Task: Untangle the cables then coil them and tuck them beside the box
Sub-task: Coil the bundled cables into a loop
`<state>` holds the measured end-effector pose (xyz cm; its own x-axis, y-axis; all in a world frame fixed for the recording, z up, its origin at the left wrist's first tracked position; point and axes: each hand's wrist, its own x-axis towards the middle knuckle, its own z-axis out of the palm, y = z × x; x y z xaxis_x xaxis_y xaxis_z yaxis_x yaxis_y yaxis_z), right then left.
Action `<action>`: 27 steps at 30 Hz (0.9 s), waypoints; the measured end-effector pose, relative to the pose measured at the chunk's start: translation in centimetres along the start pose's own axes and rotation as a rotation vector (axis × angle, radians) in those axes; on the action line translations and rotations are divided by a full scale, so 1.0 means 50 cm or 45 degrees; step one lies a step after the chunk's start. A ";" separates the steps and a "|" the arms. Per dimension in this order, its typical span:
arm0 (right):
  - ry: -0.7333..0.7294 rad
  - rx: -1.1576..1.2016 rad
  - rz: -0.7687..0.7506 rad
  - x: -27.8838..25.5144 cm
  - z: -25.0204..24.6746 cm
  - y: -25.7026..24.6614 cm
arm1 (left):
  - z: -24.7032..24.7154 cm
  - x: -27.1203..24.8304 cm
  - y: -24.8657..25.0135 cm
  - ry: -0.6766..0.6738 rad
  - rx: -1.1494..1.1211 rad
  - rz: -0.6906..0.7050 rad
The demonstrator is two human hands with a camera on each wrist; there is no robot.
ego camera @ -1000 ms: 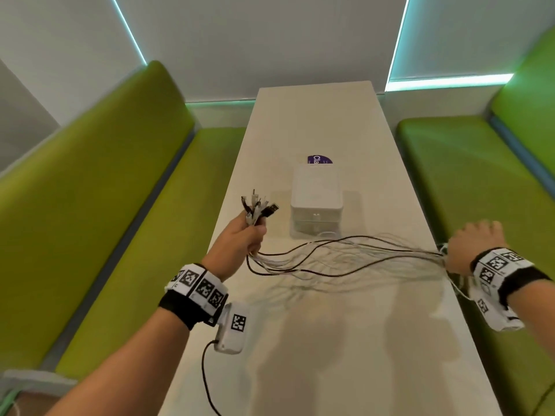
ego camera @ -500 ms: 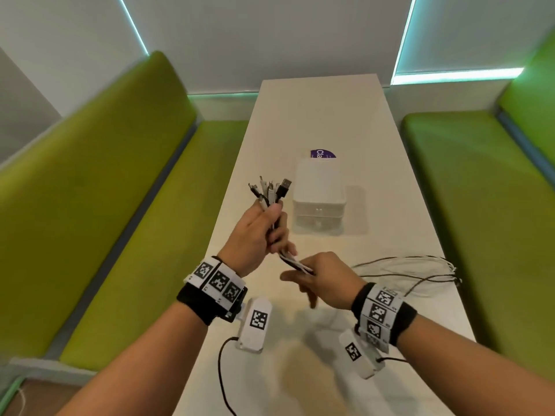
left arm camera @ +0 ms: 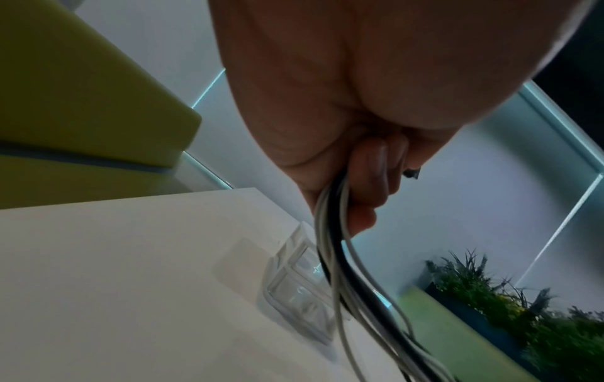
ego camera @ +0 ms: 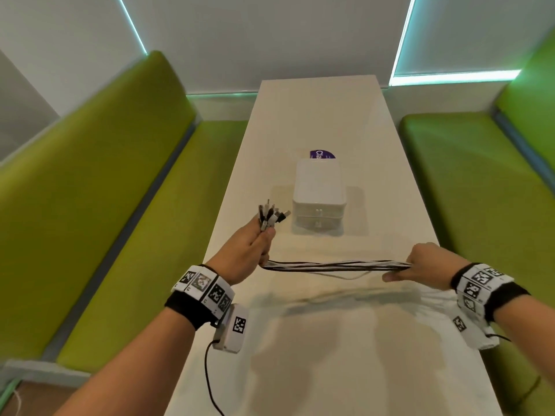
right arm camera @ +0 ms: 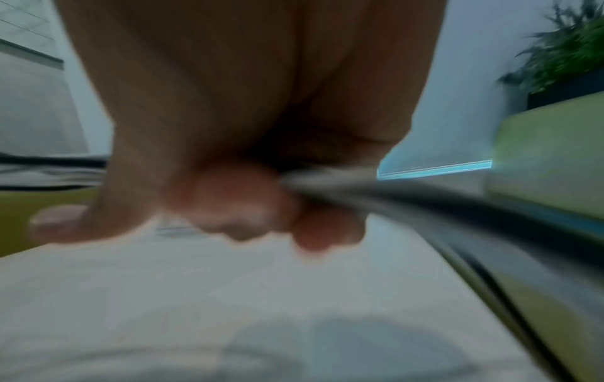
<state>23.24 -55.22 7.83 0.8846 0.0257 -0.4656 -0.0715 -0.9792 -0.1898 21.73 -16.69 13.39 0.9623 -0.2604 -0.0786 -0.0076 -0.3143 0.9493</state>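
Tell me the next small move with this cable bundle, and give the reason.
Probably bring the right hand back toward the left hand to fold the first loop. The cables run as one straight bundle between both hands, plug ends gathered above the left hand, so they look untangled, while nothing is coiled yet beside the box.

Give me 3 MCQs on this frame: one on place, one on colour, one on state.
1. Where is the white box relative to the left hand?
A. nearer the camera
B. farther up the table, slightly right
C. on the bench

2. What colour are the benches?
A. green
B. grey
C. purple

3. How is the cable bundle?
A. coiled beside the box
B. lying loose on the table
C. stretched between both hands

Answers: 1 B, the box sits beyond the plugs in the left grip. 2 A, both seats are lime green. 3 C, the right hand holds the other end above the table.
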 end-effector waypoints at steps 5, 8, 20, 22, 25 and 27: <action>0.130 -0.416 0.005 -0.001 -0.032 0.065 | 0.044 -0.001 -0.004 -0.050 -0.333 -0.077; -0.031 -0.541 0.108 0.008 -0.023 0.078 | 0.067 0.010 0.006 -0.116 -0.446 -0.079; 0.013 0.650 -0.738 -0.083 0.043 -0.359 | 0.083 0.025 0.042 -0.127 -0.872 -0.041; -0.074 0.851 -0.669 -0.076 0.072 -0.370 | 0.072 0.021 0.043 -0.103 -0.926 -0.024; -0.010 0.775 -0.679 -0.071 0.095 -0.362 | 0.081 0.014 0.035 -0.049 -0.997 -0.028; 0.020 0.572 -0.729 -0.070 0.102 -0.348 | 0.090 0.018 0.026 0.072 -1.019 -0.084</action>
<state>19.02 -37.22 8.35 0.8462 0.5030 -0.1755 0.2250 -0.6361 -0.7380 21.35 -21.45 13.20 0.9664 -0.2107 -0.1470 0.2264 0.4280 0.8749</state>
